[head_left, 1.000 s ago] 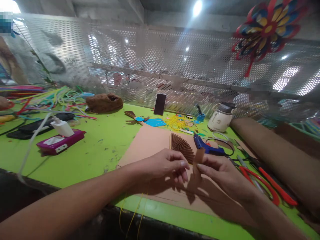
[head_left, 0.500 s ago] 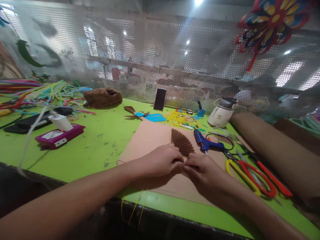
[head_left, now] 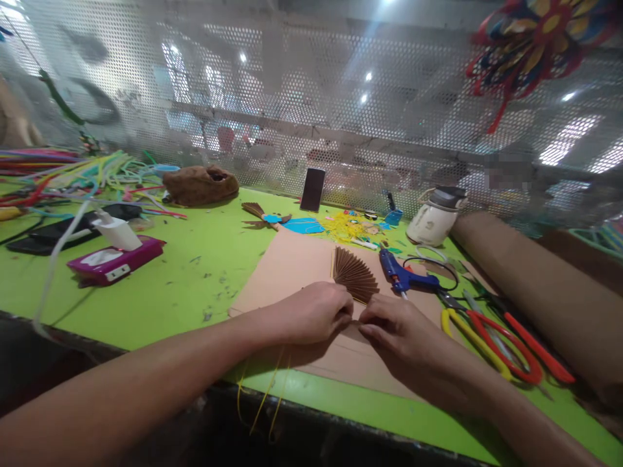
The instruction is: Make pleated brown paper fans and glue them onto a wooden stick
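A brown pleated paper fan (head_left: 355, 275) with pale yellow edges lies just beyond my hands, its narrow end hidden behind the left one. My left hand (head_left: 318, 312) is closed, fingertips pressed together and pointing right. Facing it, my right hand (head_left: 396, 324) pinches thumb against fingers. Something thin and dark seems to span the small gap between the fingertips; it is too small to name. Under both hands is a sheet of light brown paper (head_left: 272, 272). Yellow strands (head_left: 265, 405) hang over the table's front edge below my left forearm.
To the right lie a blue glue gun (head_left: 409, 279), scissors with yellow and red handles (head_left: 506, 344) and a brown roll (head_left: 530, 279). A white bottle (head_left: 433, 220), a phone (head_left: 312, 189) and yellow scraps (head_left: 348, 227) are behind. At left sits a purple power strip (head_left: 117, 259).
The fingertips of my two hands, which met half a second ago, are now slightly apart. The fan has stayed in place, and the view has shifted a little.
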`<state>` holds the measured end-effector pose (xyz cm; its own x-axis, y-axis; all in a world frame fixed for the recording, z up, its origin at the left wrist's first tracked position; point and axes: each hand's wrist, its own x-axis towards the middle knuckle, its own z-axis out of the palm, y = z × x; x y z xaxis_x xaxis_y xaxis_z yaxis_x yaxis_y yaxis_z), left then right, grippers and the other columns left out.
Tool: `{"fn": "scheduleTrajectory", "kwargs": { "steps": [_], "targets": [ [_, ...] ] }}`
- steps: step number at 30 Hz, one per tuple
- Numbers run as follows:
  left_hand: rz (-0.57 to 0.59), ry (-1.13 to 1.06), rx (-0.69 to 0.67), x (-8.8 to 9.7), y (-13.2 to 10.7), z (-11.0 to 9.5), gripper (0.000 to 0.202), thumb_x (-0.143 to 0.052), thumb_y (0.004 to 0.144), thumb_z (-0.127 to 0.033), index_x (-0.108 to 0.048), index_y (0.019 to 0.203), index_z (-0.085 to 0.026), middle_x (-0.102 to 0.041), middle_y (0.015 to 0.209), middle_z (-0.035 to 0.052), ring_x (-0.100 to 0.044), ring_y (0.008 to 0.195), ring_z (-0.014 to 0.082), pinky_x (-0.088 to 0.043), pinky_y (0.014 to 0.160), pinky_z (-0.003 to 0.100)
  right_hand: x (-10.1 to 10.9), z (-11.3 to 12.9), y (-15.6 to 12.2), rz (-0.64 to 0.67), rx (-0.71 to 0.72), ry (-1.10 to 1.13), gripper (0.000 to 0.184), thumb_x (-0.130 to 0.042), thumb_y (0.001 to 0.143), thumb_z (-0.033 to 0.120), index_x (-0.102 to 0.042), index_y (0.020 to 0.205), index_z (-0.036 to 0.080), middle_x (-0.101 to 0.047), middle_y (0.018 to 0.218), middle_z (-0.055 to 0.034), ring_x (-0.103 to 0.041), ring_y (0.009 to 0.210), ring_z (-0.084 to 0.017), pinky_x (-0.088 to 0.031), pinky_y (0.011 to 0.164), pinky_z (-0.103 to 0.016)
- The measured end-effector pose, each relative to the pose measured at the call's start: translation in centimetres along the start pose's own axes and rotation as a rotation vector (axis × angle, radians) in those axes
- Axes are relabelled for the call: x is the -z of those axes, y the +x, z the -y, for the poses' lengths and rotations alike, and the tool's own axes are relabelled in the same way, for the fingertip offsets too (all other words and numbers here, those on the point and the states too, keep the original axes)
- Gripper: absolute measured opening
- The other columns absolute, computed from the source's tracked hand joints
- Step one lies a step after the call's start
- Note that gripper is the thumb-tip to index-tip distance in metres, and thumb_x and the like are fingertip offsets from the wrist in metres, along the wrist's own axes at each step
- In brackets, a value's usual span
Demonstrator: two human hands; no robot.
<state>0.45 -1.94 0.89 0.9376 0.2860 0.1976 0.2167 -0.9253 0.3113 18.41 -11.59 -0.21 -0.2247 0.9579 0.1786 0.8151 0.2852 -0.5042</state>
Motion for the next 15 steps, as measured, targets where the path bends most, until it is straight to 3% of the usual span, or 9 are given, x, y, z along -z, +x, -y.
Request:
{"fn": "scheduleTrajectory", "kwargs": {
  "steps": [15],
  "targets": [
    [0.037, -0.113, -0.067, -0.42, 0.16, 0.87, 0.019, -0.05, 0.085, -0.021, -0.067, 0.078, -0.016, -0.061, 0.079, 0.0061, -0.053, 0.075, 0.0167, -0.038, 0.067, 0.027, -0.4, -0.06, 0.17, -0.024, 0.024, 0.074, 0.017, -0.056, 0.085, 0.02, -0.064, 0.07, 0.016, -0.059, 0.073, -0.0042, -0.055, 0.07, -0.015, -0.041, 0.063, -0.026]
  ]
}}
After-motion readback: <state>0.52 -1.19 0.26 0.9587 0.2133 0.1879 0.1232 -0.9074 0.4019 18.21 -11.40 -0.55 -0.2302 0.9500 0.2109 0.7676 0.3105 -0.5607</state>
